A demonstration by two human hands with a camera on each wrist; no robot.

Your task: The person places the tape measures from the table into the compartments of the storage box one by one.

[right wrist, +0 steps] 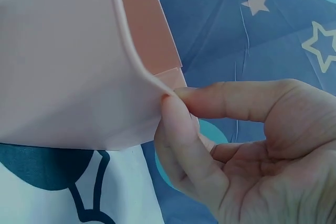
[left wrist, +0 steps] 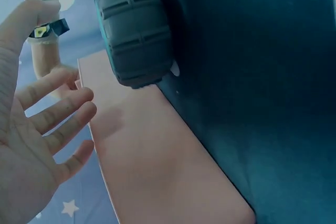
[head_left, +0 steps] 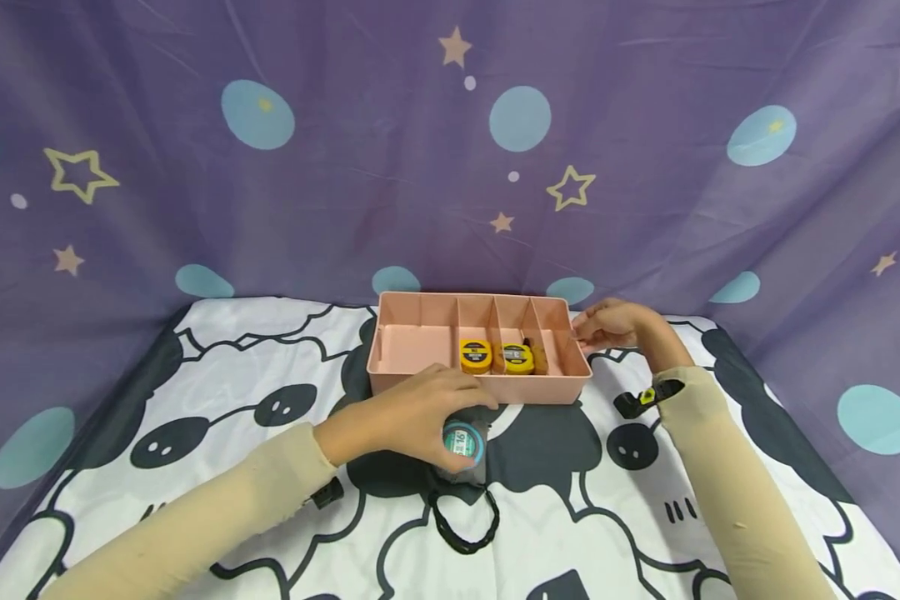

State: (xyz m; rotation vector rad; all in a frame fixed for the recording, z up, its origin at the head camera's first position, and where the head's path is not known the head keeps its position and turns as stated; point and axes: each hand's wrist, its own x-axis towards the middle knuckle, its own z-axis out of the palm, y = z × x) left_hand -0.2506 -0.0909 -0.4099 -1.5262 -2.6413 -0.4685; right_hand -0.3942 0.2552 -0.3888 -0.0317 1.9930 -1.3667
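Near the front wall of a pink divided box (head_left: 532, 390), my left hand (head_left: 423, 412) hovers around a dark tape measure (head_left: 461, 442) with a teal-ringed face and a black wrist strap. In the left wrist view its fingers are spread and fairly straight, apart from the ribbed side of the tape measure (left wrist: 136, 35). My right hand (head_left: 611, 323) pinches the rim at the box's right end between thumb and fingers, seen closely in the right wrist view. Inside the box, one yellow tape measure (head_left: 476, 357) and another yellow tape measure (head_left: 517, 359) lie in neighbouring middle compartments.
A white cloth (head_left: 270, 517) printed with dark sheep shapes covers the table. Behind the box hangs a purple curtain (head_left: 390, 192) with stars and blue spots. The box's wide left compartment (head_left: 416, 342) shows its bare floor.
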